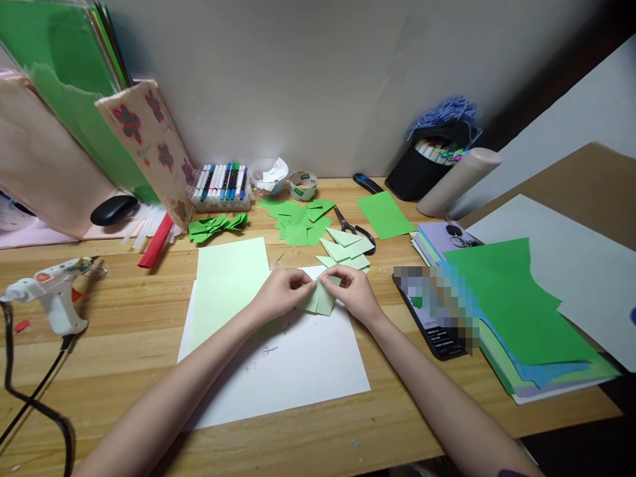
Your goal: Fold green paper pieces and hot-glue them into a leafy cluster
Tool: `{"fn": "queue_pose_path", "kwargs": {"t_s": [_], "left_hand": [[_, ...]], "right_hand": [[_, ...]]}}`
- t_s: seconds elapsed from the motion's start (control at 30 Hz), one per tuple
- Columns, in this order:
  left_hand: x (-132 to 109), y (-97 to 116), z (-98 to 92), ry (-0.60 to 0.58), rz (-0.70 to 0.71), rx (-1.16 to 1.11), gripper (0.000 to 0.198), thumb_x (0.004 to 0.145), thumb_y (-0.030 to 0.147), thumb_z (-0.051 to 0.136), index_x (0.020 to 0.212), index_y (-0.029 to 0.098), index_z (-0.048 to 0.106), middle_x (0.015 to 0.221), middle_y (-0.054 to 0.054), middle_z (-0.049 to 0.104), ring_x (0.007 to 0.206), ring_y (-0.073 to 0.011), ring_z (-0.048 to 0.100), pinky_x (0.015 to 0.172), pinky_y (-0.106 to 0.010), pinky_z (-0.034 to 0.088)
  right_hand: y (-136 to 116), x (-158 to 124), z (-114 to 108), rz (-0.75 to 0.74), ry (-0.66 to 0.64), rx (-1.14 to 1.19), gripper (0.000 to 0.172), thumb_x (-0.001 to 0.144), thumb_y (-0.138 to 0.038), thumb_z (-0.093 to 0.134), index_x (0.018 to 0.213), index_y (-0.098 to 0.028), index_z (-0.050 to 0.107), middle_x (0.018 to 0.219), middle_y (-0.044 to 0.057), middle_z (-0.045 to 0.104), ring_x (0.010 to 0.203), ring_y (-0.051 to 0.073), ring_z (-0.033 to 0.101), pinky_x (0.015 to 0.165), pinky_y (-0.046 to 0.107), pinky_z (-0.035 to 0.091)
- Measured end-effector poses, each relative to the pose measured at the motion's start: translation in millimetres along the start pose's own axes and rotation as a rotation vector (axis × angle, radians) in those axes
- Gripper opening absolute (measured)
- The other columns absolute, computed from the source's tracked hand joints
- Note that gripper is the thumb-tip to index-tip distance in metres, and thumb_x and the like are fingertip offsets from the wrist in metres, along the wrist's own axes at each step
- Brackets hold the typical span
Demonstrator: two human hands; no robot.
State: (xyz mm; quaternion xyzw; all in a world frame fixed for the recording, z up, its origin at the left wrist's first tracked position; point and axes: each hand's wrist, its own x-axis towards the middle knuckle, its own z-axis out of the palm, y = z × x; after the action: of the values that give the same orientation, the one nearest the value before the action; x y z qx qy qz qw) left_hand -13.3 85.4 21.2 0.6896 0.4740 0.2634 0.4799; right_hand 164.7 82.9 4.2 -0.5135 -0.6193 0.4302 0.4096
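Observation:
Between my two hands is a small pale green piece of paper [318, 299] with a crease or overlap down its middle. My left hand [284, 291] pinches its left upper edge, and my right hand [354, 291] pinches the right upper edge. Beneath them lies a white sheet [308, 364] with small dark marks. A larger pale green sheet [231, 285] rests partly on it, to the left. Just beyond my right hand are several folded pale green triangles [348, 246], overlapping black-handled scissors [365, 237].
Bright green paper pieces [298, 222] and folded ones [216, 227] lie farther back, near a marker set [221, 184] and a tape roll [303, 185]. A glue gun [54, 295] with its cord is at left. Right stand a phone [437, 324], stacked paper [511, 305] and a bottle [460, 180].

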Motion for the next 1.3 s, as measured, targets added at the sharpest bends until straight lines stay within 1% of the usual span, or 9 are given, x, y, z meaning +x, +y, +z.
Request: {"fn": "queue_pose_path", "kwargs": {"t_s": [0.23, 0.4, 0.47, 0.53, 0.6, 0.67, 0.83, 0.97, 1.3], "left_hand": [[-4, 3, 11.3, 0.055, 0.042, 0.140, 0.025, 0.078, 0.033, 0.046, 0.062, 0.016, 0.056, 0.059, 0.001, 0.056, 0.054, -0.0111, 0.045, 0.052, -0.022, 0.031], [-3, 1, 8.3, 0.046, 0.013, 0.053, 0.020, 0.076, 0.029, 0.046, 0.062, 0.016, 0.053, 0.060, 0.002, 0.053, 0.056, -0.0108, 0.045, 0.053, -0.022, 0.033], [-3, 1, 6.2, 0.040, 0.021, 0.039, 0.021, 0.077, 0.029, 0.045, 0.063, 0.015, 0.053, 0.060, 0.002, 0.052, 0.057, -0.0107, 0.044, 0.054, -0.022, 0.033], [-3, 3, 4.7, 0.014, 0.028, 0.031, 0.023, 0.078, 0.031, 0.044, 0.065, 0.015, 0.054, 0.061, 0.001, 0.052, 0.057, -0.0109, 0.044, 0.054, -0.022, 0.033], [-3, 4, 4.4, -0.006, 0.026, 0.040, 0.026, 0.079, 0.033, 0.043, 0.066, 0.015, 0.055, 0.061, 0.001, 0.051, 0.057, -0.0109, 0.043, 0.054, -0.022, 0.032], [-3, 3, 5.5, 0.004, 0.016, 0.067, 0.027, 0.079, 0.033, 0.042, 0.063, 0.015, 0.054, 0.058, 0.002, 0.048, 0.055, -0.0107, 0.040, 0.052, -0.022, 0.031], [-5, 3, 11.0, 0.093, -0.023, 0.139, 0.022, 0.075, 0.028, 0.044, 0.056, 0.017, 0.047, 0.054, 0.004, 0.045, 0.053, -0.0099, 0.039, 0.051, -0.021, 0.029], [-5, 5, 10.9, 0.139, -0.030, 0.150, 0.020, 0.072, 0.026, 0.045, 0.054, 0.017, 0.046, 0.053, 0.004, 0.046, 0.052, -0.0096, 0.039, 0.050, -0.021, 0.029], [-1, -4, -5.9, 0.057, -0.125, -0.055, 0.015, 0.068, 0.020, 0.043, 0.057, 0.017, 0.052, 0.054, 0.000, 0.059, 0.050, -0.0132, 0.058, 0.051, -0.022, 0.042]], "right_hand": [[-3, -5, 4, -0.062, 0.047, -0.144, 0.009, 0.072, -0.025, 0.060, 0.067, -0.018, 0.061, 0.066, 0.001, 0.062, 0.053, 0.012, 0.048, 0.049, 0.024, 0.036], [1, 4, -14, -0.010, 0.244, -0.096, 0.013, 0.075, -0.029, 0.058, 0.069, -0.017, 0.058, 0.067, 0.002, 0.061, 0.061, 0.014, 0.054, 0.057, 0.025, 0.043], [-1, 5, -17, -0.029, 0.189, -0.060, 0.013, 0.077, -0.030, 0.057, 0.075, -0.018, 0.059, 0.075, 0.003, 0.063, 0.070, 0.015, 0.057, 0.062, 0.025, 0.044], [-5, 3, -14, -0.069, 0.037, -0.063, 0.012, 0.078, -0.030, 0.057, 0.078, -0.018, 0.061, 0.081, 0.003, 0.064, 0.076, 0.016, 0.057, 0.065, 0.025, 0.043], [-9, -1, -8, -0.102, -0.073, -0.103, 0.011, 0.078, -0.029, 0.057, 0.076, -0.019, 0.061, 0.078, 0.002, 0.063, 0.074, 0.015, 0.057, 0.066, 0.025, 0.042], [-12, -5, -2, -0.136, -0.096, -0.149, 0.013, 0.080, -0.027, 0.056, 0.071, -0.019, 0.060, 0.071, 0.000, 0.062, 0.069, 0.014, 0.056, 0.065, 0.025, 0.041], [-16, -11, 5, -0.230, -0.032, -0.205, 0.015, 0.081, -0.024, 0.055, 0.068, -0.019, 0.059, 0.068, 0.001, 0.060, 0.067, 0.014, 0.055, 0.064, 0.025, 0.040], [-17, -11, 3, -0.209, 0.047, -0.178, 0.015, 0.080, -0.025, 0.056, 0.068, -0.018, 0.061, 0.068, 0.002, 0.061, 0.065, 0.014, 0.054, 0.061, 0.025, 0.040], [-5, 4, -17, -0.030, 0.220, -0.085, 0.023, 0.075, -0.037, 0.060, 0.066, -0.015, 0.063, 0.063, 0.001, 0.061, 0.051, 0.011, 0.044, 0.047, 0.023, 0.033]]}}
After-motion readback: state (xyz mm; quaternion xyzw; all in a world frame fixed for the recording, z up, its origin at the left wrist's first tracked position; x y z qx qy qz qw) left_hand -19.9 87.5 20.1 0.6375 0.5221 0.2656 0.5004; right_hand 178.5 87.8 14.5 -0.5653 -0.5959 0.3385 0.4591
